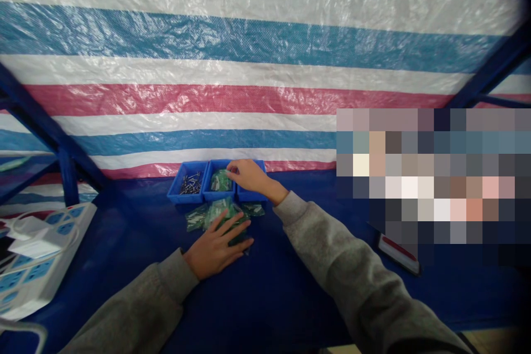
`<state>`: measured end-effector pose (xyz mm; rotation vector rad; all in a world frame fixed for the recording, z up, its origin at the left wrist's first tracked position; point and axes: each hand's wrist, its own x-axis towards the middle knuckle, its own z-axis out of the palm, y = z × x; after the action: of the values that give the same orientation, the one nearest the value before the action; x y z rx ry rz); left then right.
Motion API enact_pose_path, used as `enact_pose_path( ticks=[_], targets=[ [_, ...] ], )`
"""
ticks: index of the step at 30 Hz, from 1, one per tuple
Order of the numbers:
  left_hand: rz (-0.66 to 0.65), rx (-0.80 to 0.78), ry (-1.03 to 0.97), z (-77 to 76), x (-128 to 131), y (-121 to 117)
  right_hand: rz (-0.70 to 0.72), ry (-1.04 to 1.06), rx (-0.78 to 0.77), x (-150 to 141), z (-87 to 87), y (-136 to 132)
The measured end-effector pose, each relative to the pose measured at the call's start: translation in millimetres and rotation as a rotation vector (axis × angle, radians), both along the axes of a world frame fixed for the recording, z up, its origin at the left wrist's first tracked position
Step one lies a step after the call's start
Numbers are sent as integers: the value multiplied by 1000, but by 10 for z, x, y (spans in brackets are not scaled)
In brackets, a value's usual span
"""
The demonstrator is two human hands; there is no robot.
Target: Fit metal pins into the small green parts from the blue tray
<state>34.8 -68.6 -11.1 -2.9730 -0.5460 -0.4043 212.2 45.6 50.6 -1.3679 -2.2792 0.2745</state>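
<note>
My left hand (pixel 219 243) lies with fingers spread over a heap of small clear bags with green contents (pixel 219 211) on the blue tabletop. My right hand (pixel 249 174) reaches over the bins, its thumb and fingertips drawn together at the middle blue bin (pixel 206 191). Inside that bin are more green bags (pixel 221 180), just by the fingertips. Whatever the pinch holds is too small to make out. The left blue bin (pixel 174 198) contains loose metal screws (pixel 191 183). A right-hand blue bin (pixel 251 196) is mostly covered by my right hand.
On the left lies a large white power strip (pixel 78 232) with a white plug (pixel 37 240) and cables. A red and dark flat object (pixel 399 254) rests at the right. Blue frame posts (pixel 68 171) and a striped plastic sheet (pixel 207 94) bound the table (pixel 265 298). One right-hand area is pixelated.
</note>
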Motion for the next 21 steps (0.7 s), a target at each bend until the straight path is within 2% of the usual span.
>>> enact_pose_path(
  ticks=[4, 7, 12, 15, 17, 21],
  targets=[
    [48, -40, -15, -9, -50, 47, -9, 82, 41, -34, -55, 183],
    [65, -76, 4, -25, -86, 86, 16, 72, -34, -66, -132, 327],
    [29, -114, 33, -3, -147, 127, 143, -160, -94, -239, -226, 500],
    [44, -128, -30, 15, -172, 130, 164, -328, -210, -406, -255, 568],
    [128, -107, -118, -1, -186, 143, 140, -364, -256, -507, -284, 596],
    [458, -14, -281, -92, -221, 217, 90, -386, -294, -622, -350, 603]
  ],
)
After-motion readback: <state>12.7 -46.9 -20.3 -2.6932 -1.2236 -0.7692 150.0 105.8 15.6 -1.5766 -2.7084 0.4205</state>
